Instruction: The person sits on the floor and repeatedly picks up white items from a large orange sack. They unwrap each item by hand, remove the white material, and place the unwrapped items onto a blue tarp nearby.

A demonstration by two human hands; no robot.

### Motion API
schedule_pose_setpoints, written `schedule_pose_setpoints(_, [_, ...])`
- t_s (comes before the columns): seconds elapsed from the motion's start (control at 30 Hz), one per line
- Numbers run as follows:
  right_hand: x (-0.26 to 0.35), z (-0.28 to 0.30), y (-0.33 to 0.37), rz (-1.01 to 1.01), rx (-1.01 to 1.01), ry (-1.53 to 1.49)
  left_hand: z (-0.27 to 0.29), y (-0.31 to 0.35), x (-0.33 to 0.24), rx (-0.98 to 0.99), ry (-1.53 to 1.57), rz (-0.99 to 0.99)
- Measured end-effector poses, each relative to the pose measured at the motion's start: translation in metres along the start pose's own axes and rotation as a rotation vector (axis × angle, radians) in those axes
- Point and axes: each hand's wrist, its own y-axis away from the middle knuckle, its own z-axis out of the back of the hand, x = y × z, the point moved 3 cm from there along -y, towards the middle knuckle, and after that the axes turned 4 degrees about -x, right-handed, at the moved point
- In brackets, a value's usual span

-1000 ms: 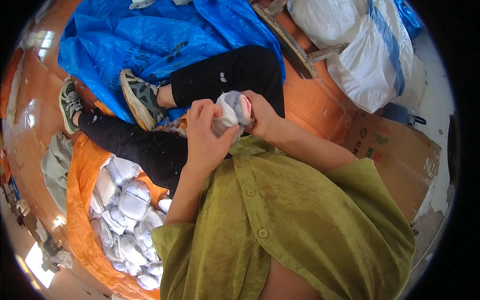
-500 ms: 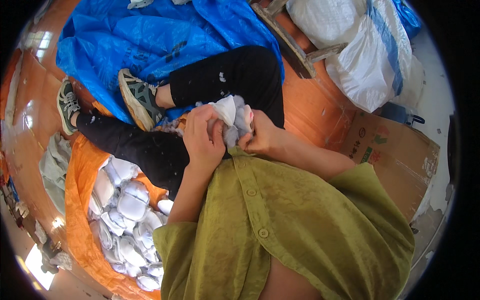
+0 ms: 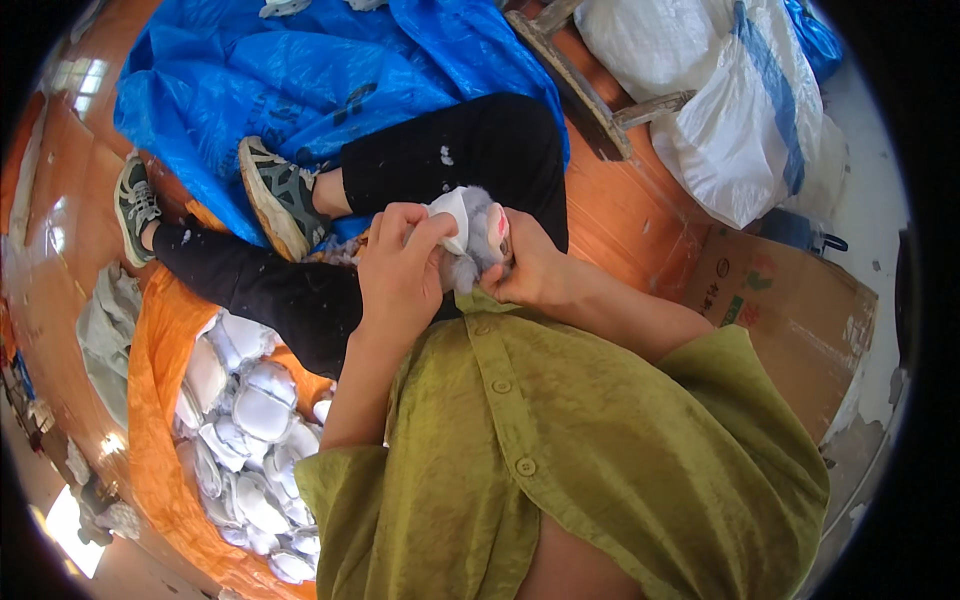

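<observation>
Above my lap, both hands are on a small grey plush piece (image 3: 483, 228) with white fabric on one side and a pink-red patch. The fingers of my left hand (image 3: 402, 262) pinch the white fabric (image 3: 452, 218) at its left edge. My right hand (image 3: 527, 262) grips the plush on the right, next to the pink-red patch; part of the plush is hidden by the fingers. At my left, an orange woven sack (image 3: 165, 400) lies open, with several white padded pieces (image 3: 265, 400) with greyish edges heaped in it.
A blue plastic sheet (image 3: 270, 75) spreads beyond my outstretched legs. Farther right are a wooden stool (image 3: 575, 90) and a stuffed white sack (image 3: 725, 130). A cardboard box (image 3: 775, 320) stands at my right. Pale grey cloth (image 3: 110, 325) lies left of the orange sack.
My left hand has shifted slightly left and its fingers have moved over the white fabric. The plush has turned a little, so more of its pink-red patch shows.
</observation>
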Motion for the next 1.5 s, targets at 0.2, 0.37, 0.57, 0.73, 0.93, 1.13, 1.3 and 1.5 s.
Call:
schedule_pose_setpoints(0.2, [-0.002,-0.004,0.004,-0.082,0.155,-0.037,-0.006,0.003,0.014,-0.127,0.087,-0.075])
schedule_pose_setpoints(0.37, [0.004,-0.002,0.007,0.006,0.199,-0.020,-0.011,0.012,0.021,-0.159,0.336,0.250])
schedule_pose_setpoints(0.57, [0.024,0.009,-0.001,0.320,0.312,0.121,-0.002,0.010,0.014,-0.142,1.106,0.592])
schedule_pose_setpoints(0.73, [0.034,-0.006,0.031,0.834,0.231,0.442,-0.001,0.011,0.014,0.200,1.114,0.836])
schedule_pose_setpoints(0.93, [0.068,0.012,0.016,1.079,0.149,0.844,-0.002,0.012,0.020,-0.045,0.444,0.534])
schedule_pose_setpoints(1.13, [0.056,0.008,0.019,1.046,0.244,0.980,-0.004,0.010,0.014,-0.029,0.232,0.247])
schedule_pose_setpoints(1.3, [0.026,0.001,0.007,0.732,0.329,0.602,-0.014,0.015,0.011,-0.260,0.433,0.357])
schedule_pose_setpoints(1.5, [0.029,0.001,0.002,0.953,0.150,0.498,-0.042,0.028,0.024,-0.222,0.951,0.771])
